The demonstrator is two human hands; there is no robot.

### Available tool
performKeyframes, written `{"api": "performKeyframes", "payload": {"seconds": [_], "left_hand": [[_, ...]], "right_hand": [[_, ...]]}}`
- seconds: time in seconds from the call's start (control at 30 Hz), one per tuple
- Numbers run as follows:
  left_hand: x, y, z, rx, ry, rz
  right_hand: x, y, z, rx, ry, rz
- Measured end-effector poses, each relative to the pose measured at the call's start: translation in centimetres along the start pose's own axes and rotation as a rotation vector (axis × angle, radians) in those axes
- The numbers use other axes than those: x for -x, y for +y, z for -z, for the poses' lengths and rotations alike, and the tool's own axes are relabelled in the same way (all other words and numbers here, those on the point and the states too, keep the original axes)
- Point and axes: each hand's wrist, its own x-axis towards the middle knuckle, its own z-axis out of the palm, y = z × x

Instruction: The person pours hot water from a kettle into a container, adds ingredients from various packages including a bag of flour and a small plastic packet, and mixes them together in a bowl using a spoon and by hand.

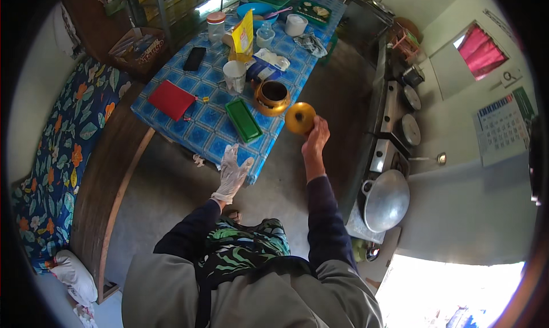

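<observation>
My right hand [315,139] grips a round gold lid [297,118] with a dark knob, beside the gold pot [273,105], whose top is uncovered. My left hand [230,173], in a pale translucent glove, has its fingers apart at the table's front edge, just below a green rectangular tray [243,121]. Left of the pot stands a clear pitcher [234,79]. A blue package [264,72] with white paper lies behind the pot, near a yellow bag [243,36]. A red pouch [170,99] and a black phone [194,59] lie at the left of the blue-checked table [171,133].
A wooden bench [103,196] with floral cloth runs along the left. On the right are a stove counter [388,116], a large metal wok [386,200] and lids. Jars, bowls, trays and a crumpled cloth [310,44] occupy the far table. A bright opening [446,291] is at lower right.
</observation>
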Motion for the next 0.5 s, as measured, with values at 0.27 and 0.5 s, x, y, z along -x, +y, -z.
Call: {"api": "performKeyframes", "payload": {"seconds": [0.27,0.5], "left_hand": [[-9.3,5.4,-7.0,-0.095,0.23,-0.004],[-12.5,5.4,-7.8,-0.239,0.385,0.24]], "right_hand": [[-19.4,11.5,-2.9,0.686,-0.233,0.159],[-16.7,8.5,-7.2,1.048,-0.605,0.37]]}}
